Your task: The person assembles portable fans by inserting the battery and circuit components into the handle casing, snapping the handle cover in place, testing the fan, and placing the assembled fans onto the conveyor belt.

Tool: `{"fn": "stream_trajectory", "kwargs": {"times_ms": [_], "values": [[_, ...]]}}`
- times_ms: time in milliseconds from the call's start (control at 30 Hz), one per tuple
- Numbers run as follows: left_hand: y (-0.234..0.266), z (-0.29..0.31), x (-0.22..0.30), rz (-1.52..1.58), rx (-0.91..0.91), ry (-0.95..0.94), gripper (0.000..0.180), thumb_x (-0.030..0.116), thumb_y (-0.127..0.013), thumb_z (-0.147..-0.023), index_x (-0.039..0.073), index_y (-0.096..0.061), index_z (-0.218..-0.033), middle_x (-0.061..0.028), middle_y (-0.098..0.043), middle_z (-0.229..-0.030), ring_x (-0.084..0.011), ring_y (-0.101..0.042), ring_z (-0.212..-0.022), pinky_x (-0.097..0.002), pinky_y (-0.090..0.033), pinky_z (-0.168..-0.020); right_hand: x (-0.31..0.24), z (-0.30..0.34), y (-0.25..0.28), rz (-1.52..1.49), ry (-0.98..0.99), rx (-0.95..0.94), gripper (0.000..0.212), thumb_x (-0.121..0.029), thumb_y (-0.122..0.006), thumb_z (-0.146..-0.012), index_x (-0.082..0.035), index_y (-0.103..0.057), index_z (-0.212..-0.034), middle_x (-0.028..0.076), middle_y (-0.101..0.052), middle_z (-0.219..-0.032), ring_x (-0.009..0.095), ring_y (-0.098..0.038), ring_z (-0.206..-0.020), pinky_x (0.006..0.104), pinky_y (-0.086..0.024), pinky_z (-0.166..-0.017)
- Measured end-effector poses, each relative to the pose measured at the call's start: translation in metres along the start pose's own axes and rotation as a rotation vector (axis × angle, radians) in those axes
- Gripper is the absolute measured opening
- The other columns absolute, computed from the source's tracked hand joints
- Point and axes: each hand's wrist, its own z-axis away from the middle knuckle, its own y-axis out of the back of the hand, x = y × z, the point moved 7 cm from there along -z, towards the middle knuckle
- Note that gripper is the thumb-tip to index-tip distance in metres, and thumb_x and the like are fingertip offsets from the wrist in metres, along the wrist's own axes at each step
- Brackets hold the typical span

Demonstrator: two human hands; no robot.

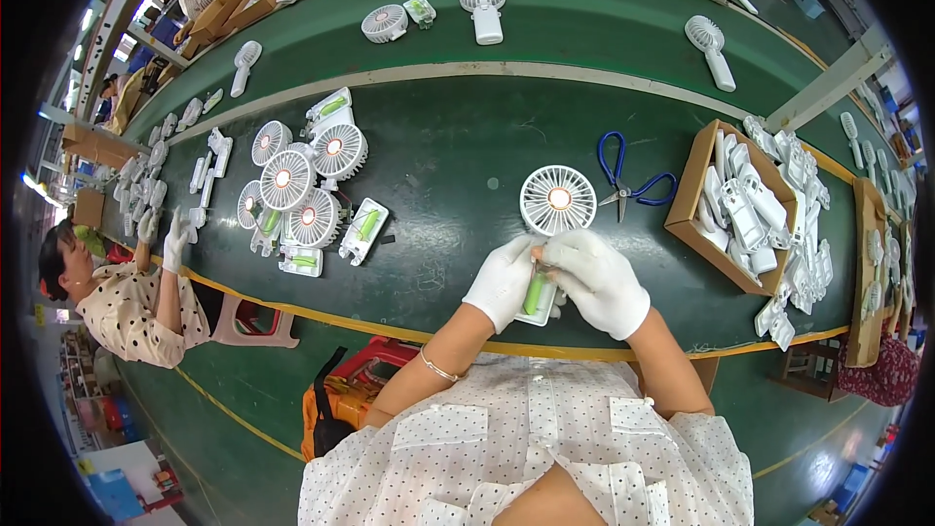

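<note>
In front of me on the green bench is a white handheld fan; its round grille (558, 197) faces up and its handle is opened, showing a green battery (535, 294). My left hand (501, 284), in a white glove, closes round the left side of the handle. My right hand (596, 282), gloved too with bare fingertips, bends over the neck between grille and handle in a pinch. What lies between those fingertips is too small and hidden to tell. Dark scissor-like cutters with blue grips (623, 183) lie open to the right of the grille.
Several opened fans with green batteries (289, 178) are clustered on the left. A cardboard box (713, 234) of white casings stands right, more casings (806, 224) beside it. Behind runs a green belt (594, 24) carrying fans. A gloved co-worker (136, 307) sits at far left.
</note>
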Motion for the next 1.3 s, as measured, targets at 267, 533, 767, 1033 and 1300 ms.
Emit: {"fn": "stream_trajectory", "kwargs": {"times_ms": [267,533,767,1033,1300], "values": [[-0.004,0.001,-0.011,0.059,-0.082,0.129,0.034,0.025,-0.042,-0.103,-0.003,-0.056,-0.118,-0.0159,-0.068,-0.091,-0.0256,-0.07,-0.069,-0.037,-0.06,-0.062,-0.002,-0.006,0.001,0.181,0.162,-0.08,0.031,-0.005,-0.066,-0.077,-0.008,-0.064,-0.108,0.011,-0.063,-0.097,0.032,-0.062,-0.09,0.0415,-0.051,-0.08],[-0.006,0.001,-0.011,0.051,-0.159,0.162,0.029,0.011,-0.041,-0.1,-0.004,-0.056,-0.12,-0.0162,-0.068,-0.099,-0.0244,-0.072,-0.084,-0.0367,-0.061,-0.073,-0.001,-0.011,0.005,0.288,0.199,-0.162,0.028,-0.005,-0.065,-0.076,-0.005,-0.064,-0.104,0.01,-0.063,-0.096,0.03,-0.062,-0.088,0.0395,-0.052,-0.077],[-0.007,0.005,-0.008,0.126,-0.146,0.172,0.03,0.019,-0.049,-0.1,-0.004,-0.057,-0.119,-0.0162,-0.068,-0.099,-0.0245,-0.072,-0.082,-0.0365,-0.061,-0.072,-0.007,-0.006,0.009,0.302,0.231,-0.069,0.03,-0.003,-0.067,-0.073,-0.006,-0.067,-0.102,0.009,-0.065,-0.095,0.029,-0.064,-0.086,0.0371,-0.053,-0.074],[-0.006,0.003,-0.008,0.186,0.042,0.133,0.025,0.019,-0.049,-0.099,-0.002,-0.06,-0.106,-0.0132,-0.065,-0.09,-0.0231,-0.07,-0.07,-0.0359,-0.061,-0.062,0.034,0.027,-0.007,-0.248,-0.393,0.216,0.03,0.008,-0.066,-0.077,-0.001,-0.066,-0.105,0.011,-0.066,-0.094,0.024,-0.067,-0.082,0.0313,-0.054,-0.071],[-0.004,0.002,-0.011,0.155,0.038,0.053,0.028,0.021,-0.047,-0.1,-0.003,-0.058,-0.111,-0.014,-0.065,-0.093,-0.0233,-0.071,-0.073,-0.036,-0.061,-0.063,0.023,0.014,0.004,0.0,-0.281,0.192,0.016,0.007,-0.066,-0.082,0.002,-0.069,-0.097,0.007,-0.068,-0.095,0.012,-0.066,-0.084,0.025,-0.053,-0.074]]}}
